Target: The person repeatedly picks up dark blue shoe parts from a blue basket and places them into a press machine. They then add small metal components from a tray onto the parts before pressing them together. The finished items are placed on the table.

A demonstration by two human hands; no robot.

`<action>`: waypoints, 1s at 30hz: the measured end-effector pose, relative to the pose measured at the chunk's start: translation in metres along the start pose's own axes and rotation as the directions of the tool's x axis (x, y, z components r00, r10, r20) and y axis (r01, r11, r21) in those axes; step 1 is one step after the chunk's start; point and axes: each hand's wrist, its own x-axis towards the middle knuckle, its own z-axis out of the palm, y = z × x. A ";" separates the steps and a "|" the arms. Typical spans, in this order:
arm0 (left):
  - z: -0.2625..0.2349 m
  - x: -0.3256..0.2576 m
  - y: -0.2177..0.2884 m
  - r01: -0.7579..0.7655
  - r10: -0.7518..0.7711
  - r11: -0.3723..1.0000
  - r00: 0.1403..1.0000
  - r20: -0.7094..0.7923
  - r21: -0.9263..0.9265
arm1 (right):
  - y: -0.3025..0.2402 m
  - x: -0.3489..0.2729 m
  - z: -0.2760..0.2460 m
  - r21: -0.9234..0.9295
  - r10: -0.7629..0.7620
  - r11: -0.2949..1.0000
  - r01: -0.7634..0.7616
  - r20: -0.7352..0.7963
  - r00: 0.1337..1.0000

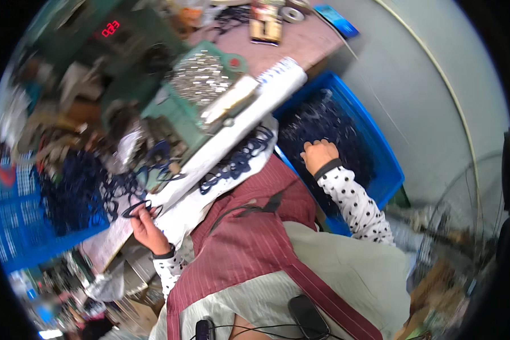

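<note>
My left hand (145, 228) is at the machine table's front edge, thumb and fingers pinched on a dark elastic loop (135, 208). Over the right-hand blue crate (392, 170) is my right hand (321, 156), its fingers curled down; what they hold, if anything, is hidden. Dark blue bands (345, 127) fill that crate in a loose heap. Between my hands, a row of dark loops (238, 160) lies on white cloth (201, 205) along the table's edge.
A green machine (141, 68) with a red lit display stands at the left. Its green tray holds many small shiny metal pieces (201, 76). Another blue crate (17, 243) with dark loops (76, 190) is far left. Tape rolls (292, 15) lie near the wall (419, 96).
</note>
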 end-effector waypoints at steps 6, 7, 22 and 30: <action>0.006 0.022 0.051 -0.432 0.447 0.879 0.894 -0.033 0.201 | -0.083 0.092 -0.089 0.272 -0.227 0.826 0.494 -0.642 0.733; 0.007 0.029 0.068 -0.529 0.551 0.785 0.834 0.027 0.323 | -0.098 0.104 -0.098 0.255 -0.232 0.845 0.470 -0.617 0.752; 0.069 0.077 0.115 -0.933 0.876 0.357 0.321 0.360 -0.036 | -0.146 0.180 -0.102 0.409 -0.179 0.707 0.577 -0.685 0.706; 0.069 0.074 0.114 -0.924 0.876 0.383 0.362 0.320 -0.005 | -0.140 0.182 -0.098 0.485 -0.018 0.688 0.539 -0.732 0.681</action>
